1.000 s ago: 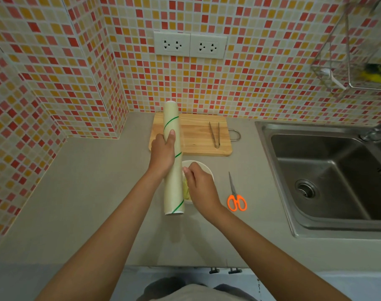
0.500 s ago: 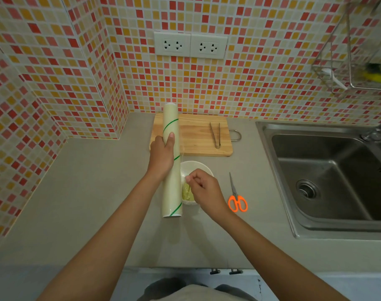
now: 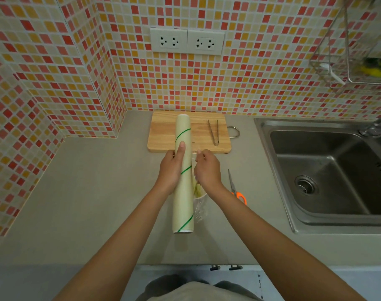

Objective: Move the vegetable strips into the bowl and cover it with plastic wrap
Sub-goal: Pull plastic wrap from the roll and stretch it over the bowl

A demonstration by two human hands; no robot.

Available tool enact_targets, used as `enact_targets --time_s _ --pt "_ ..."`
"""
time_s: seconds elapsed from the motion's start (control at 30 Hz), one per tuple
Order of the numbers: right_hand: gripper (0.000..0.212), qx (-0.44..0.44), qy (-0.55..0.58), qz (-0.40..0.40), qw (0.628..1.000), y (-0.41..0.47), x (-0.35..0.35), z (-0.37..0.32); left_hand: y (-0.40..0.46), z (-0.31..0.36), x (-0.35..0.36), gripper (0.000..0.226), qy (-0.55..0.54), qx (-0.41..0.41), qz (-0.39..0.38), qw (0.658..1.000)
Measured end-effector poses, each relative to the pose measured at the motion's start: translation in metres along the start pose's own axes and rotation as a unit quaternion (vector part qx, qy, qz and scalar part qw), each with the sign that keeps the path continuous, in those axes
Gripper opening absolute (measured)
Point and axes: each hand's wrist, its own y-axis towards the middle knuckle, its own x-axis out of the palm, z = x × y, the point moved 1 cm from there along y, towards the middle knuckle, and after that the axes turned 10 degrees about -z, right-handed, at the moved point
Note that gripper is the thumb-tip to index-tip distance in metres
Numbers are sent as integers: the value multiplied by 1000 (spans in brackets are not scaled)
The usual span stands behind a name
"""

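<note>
Head view, left grip (image 3: 171, 170) holding plastic wrap roll (image 3: 183, 174)

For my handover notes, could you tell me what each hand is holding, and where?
The left hand grips the plastic wrap roll around its middle. The right hand pinches the film's loose edge beside the roll.

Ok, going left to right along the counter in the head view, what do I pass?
left hand → plastic wrap roll → right hand → scissors → sink
</note>
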Motion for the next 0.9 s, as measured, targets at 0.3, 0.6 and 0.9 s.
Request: enact_targets --time_s 0.3,0.6,0.9 --pt "27 -69 -13 71 995 -3 -5 25 2 -17 -15 42 -86 -43 -64 993" --pt "27 -47 13 117 992 1 -19 37 7 -26 -21 37 -75 -34 -49 995" --pt "27 -57 -16 122 991 -2 -31 46 6 -30 -23 43 -44 -45 -26 998"
